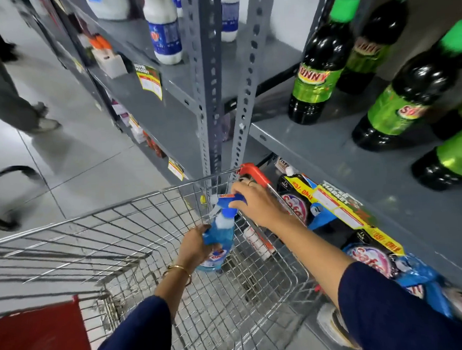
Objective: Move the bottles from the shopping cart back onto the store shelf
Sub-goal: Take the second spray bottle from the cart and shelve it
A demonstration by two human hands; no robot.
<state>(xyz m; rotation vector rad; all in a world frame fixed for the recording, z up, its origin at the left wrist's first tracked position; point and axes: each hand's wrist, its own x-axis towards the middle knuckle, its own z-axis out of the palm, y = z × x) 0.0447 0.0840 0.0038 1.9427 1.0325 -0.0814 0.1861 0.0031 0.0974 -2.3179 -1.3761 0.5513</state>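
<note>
Grey slotted-steel store shelving (317, 149) runs along the right side of a pale tiled aisle, with dark green-capped soda bottles (318, 71) standing on its upper right board and white blue-labelled bottles (164, 31) further back on the left bay. Below and in front stands a silver wire shopping cart (135, 214), its red-capped far right corner close to the shelf upright.

Both arms, in dark navy sleeves, reach forward over the cart basket. A translucent blue spray bottle with a white-and-blue trigger head (218, 237) is held above the basket near the cart's far right corner, tilted with its head away from the person. The left hand (195, 247), a gold bangle on its wrist, is wrapped around the bottle's body from the left. The right hand (255, 200), palm down with a ring on one finger, is closed over the trigger head from above, forearm stretched across the cart's right rim.
</note>
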